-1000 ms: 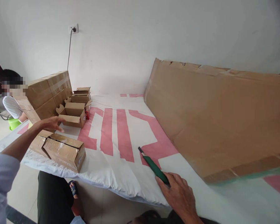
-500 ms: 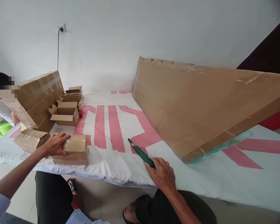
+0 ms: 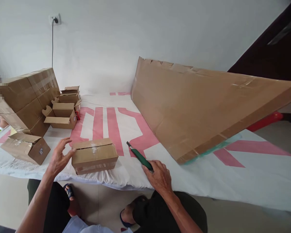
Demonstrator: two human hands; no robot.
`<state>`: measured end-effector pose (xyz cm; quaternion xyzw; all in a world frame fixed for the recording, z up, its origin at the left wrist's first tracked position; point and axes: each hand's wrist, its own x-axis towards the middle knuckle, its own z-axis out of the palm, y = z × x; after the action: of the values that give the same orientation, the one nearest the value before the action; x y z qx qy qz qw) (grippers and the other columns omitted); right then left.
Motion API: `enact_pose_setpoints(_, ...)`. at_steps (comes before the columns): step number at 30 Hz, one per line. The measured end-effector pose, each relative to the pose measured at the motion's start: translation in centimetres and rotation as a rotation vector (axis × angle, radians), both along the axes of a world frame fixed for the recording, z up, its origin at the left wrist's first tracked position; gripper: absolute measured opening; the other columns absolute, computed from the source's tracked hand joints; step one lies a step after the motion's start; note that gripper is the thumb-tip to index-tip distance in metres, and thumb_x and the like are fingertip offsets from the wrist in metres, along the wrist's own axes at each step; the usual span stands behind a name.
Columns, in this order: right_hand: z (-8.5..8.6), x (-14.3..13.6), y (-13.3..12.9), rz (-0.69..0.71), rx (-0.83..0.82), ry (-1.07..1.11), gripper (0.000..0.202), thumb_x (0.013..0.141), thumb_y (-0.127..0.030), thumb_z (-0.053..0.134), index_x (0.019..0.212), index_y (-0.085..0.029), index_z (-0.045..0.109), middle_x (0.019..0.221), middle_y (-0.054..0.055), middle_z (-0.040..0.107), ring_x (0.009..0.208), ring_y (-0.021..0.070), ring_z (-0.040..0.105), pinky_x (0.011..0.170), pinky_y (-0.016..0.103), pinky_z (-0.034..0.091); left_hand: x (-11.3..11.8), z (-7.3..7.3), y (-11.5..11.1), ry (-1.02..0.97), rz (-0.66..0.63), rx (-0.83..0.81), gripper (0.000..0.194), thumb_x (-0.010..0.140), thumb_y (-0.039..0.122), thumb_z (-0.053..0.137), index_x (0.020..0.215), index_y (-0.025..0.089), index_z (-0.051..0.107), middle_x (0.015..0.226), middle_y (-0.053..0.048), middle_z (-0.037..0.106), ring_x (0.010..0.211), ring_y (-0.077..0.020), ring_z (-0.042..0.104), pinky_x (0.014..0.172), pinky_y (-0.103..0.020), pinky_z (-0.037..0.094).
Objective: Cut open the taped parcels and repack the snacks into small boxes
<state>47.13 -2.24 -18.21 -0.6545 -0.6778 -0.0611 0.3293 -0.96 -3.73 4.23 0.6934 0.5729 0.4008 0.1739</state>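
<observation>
A closed cardboard box (image 3: 95, 157) with clear tape across its top lies near the table's front edge. My left hand (image 3: 59, 157) is at the box's left end, fingers apart and curved; whether the fingertips touch it I cannot tell. In my right hand (image 3: 159, 177) is a green utility knife (image 3: 141, 159), its tip pointing away and to the left, over the cloth to the right of the box. Left of my left hand sits another taped box (image 3: 26, 148), its top flaps slightly raised.
Stacked cartons (image 3: 30, 94) stand at the left, beside open small boxes (image 3: 60, 116). A large cardboard sheet (image 3: 203, 110) leans at the right. Pink-and-white cloth (image 3: 196, 183) covers the table. Part of another person shows at the far left edge.
The taped box has moved right and turned, with more of its long side showing. My left hand has come off its top to its left end. The right hand keeps the knife.
</observation>
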Motion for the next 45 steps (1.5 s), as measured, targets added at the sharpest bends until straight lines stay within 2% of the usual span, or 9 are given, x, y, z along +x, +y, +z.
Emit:
enact_pose_setpoints(3,-0.2,0.1,0.0,0.000,0.011,0.000,0.037,0.103,-0.050,0.054,0.113,-0.021,0.075,0.112,0.016,0.075,0.100,0.0336,0.063,0.082,0.042,0.045,-1.4,-1.2,-0.8,-0.262,0.003,-0.107,0.057,0.095,0.072,0.071,0.124,0.023,0.073,0.151,-0.016,0.069,0.143,-0.0370,0.064,0.109,-0.046,0.058)
enact_pose_setpoints(6,-0.2,0.2,0.1,0.013,0.016,-0.002,0.040,0.104,-0.053,0.054,0.114,-0.020,0.075,0.113,0.016,0.075,0.099,0.0337,0.064,0.082,0.043,0.046,-1.0,-2.3,-1.0,-0.381,-0.029,-0.158,0.058,0.091,0.073,0.077,0.118,0.021,0.077,0.148,-0.016,0.072,0.144,-0.0383,0.063,0.115,-0.047,0.054)
enact_pose_setpoints(15,0.3,0.4,0.0,0.030,-0.033,0.028,0.042,0.104,-0.055,0.051,0.117,-0.021,0.073,0.112,0.016,0.075,0.099,0.0339,0.065,0.081,0.043,0.049,0.6,-3.5,0.8,-0.409,-0.103,-0.114,0.050,0.092,0.067,0.077,0.113,0.021,0.083,0.144,-0.014,0.075,0.140,-0.0373,0.065,0.121,-0.047,0.049)
enact_pose_setpoints(21,1.7,0.5,0.6,0.025,-0.059,0.304,0.049,0.097,-0.066,0.048,0.103,-0.023,0.070,0.101,0.017,0.075,0.097,0.0352,0.066,0.087,0.051,0.055,0.4,-4.2,0.9,-0.515,-0.174,-0.163,0.045,0.089,0.053,0.084,0.120,0.021,0.082,0.151,-0.014,0.071,0.141,-0.0385,0.064,0.105,-0.042,0.061)
enact_pose_setpoints(26,6.3,-0.9,0.7,0.015,-0.224,0.880,0.062,0.086,-0.086,0.058,0.087,-0.024,0.067,0.079,0.006,0.066,0.076,0.0259,0.062,0.077,0.045,0.058,0.4,-4.1,1.0,-0.565,-0.234,-0.191,0.048,0.085,0.049,0.090,0.123,0.022,0.082,0.154,-0.014,0.070,0.142,-0.0402,0.064,0.105,-0.043,0.062)
enact_pose_setpoints(31,12.7,-5.0,0.4,0.280,-0.304,1.320,0.063,0.077,-0.084,0.081,0.083,-0.023,0.068,0.077,0.001,0.059,0.069,0.0177,0.055,0.066,0.035,0.058,0.6,-3.7,1.1,-0.565,-0.268,-0.185,0.049,0.085,0.048,0.091,0.127,0.024,0.083,0.157,-0.014,0.068,0.147,-0.0418,0.059,0.105,-0.042,0.061)
enact_pose_setpoints(35,16.0,-7.7,0.1,0.420,-0.324,1.336,0.060,0.078,-0.079,0.086,0.078,-0.023,0.067,0.074,0.000,0.058,0.068,0.0160,0.054,0.066,0.033,0.055,0.3,-3.6,1.1,-0.550,-0.311,-0.216,0.054,0.090,0.052,0.087,0.136,0.024,0.080,0.155,-0.014,0.069,0.148,-0.0417,0.059,0.109,-0.045,0.060)
enact_pose_setpoints(40,17.7,-8.1,0.1,0.467,-0.325,1.257,0.061,0.080,-0.082,0.082,0.084,-0.022,0.071,0.079,0.004,0.066,0.069,0.0174,0.057,0.066,0.034,0.052,-0.4,-3.3,1.1,-0.479,-0.264,-0.173,0.056,0.090,0.066,0.083,0.127,0.024,0.085,0.163,-0.014,0.064,0.161,-0.0449,0.045,0.131,-0.054,0.039)
enact_pose_setpoints(45,22.1,-7.8,1.3,0.568,-0.415,0.876,0.049,0.087,-0.070,0.076,0.102,-0.023,0.076,0.075,0.000,0.063,0.068,0.0179,0.053,0.069,0.034,0.051,0.3,-2.5,1.1,-0.406,-0.296,-0.254,0.055,0.086,0.059,0.086,0.131,0.028,0.081,0.163,-0.012,0.064,0.154,-0.0418,0.054,0.114,-0.046,0.056)
